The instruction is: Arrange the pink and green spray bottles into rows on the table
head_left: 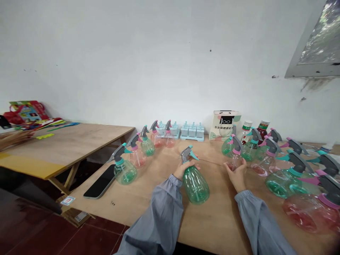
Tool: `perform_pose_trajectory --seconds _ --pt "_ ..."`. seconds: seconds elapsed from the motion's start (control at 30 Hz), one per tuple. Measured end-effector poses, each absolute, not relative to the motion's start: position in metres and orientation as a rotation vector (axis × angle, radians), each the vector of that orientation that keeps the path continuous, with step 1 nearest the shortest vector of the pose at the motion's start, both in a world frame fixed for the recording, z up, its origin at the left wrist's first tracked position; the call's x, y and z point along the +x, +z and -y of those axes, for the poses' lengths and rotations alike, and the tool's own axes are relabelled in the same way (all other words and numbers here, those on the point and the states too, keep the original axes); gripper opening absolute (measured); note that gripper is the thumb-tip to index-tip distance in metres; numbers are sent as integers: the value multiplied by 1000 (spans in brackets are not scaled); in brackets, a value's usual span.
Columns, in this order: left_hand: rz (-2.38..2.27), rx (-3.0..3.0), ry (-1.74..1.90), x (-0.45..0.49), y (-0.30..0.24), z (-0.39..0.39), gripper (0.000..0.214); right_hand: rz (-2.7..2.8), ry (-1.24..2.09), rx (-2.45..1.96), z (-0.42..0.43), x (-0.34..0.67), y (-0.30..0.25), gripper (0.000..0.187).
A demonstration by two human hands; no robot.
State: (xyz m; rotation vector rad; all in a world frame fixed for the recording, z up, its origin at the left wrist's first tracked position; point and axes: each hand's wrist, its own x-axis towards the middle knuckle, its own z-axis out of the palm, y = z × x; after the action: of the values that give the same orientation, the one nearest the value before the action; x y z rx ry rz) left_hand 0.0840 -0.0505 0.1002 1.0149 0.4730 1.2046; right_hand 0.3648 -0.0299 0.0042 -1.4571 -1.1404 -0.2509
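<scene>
My left hand (185,169) is closed round the neck of a green spray bottle (196,186) with a grey and teal trigger head, held tilted over the table. Further right, my right hand (237,174) has its fingers round the body of a pink spray bottle (234,160) with a grey head and pink collar. Behind and beside that hand stand several more spray bottles, among them a green one (277,182) and a pink one (310,212). Left of my left hand are others in a slanting row, the nearest a green spray bottle (126,173).
A black phone (101,182) lies at the table's left edge. Pale blue popsicle molds (192,132), a paper bag (224,127) and sauce bottles (262,129) stand along the wall. On the neighbouring table (87,141), another person's hand (18,138) is near colourful items.
</scene>
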Motion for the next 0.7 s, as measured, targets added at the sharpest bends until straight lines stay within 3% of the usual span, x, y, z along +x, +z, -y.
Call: perform_pose_trajectory --seconds 0.13,0.3,0.57,0.7 --pt "-633 914 1285 89 95 47 36 1185 -203 -1372 38 356 -1 106" --pt "-486 1052 1260 89 100 50 47 1233 -181 -1365 43 349 -1 103" --pt "-611 913 1275 84 94 42 40 1200 -215 -1370 55 334 4 97" --pt "-488 1033 1252 84 100 48 46 1203 -197 -1360 59 330 3 96"
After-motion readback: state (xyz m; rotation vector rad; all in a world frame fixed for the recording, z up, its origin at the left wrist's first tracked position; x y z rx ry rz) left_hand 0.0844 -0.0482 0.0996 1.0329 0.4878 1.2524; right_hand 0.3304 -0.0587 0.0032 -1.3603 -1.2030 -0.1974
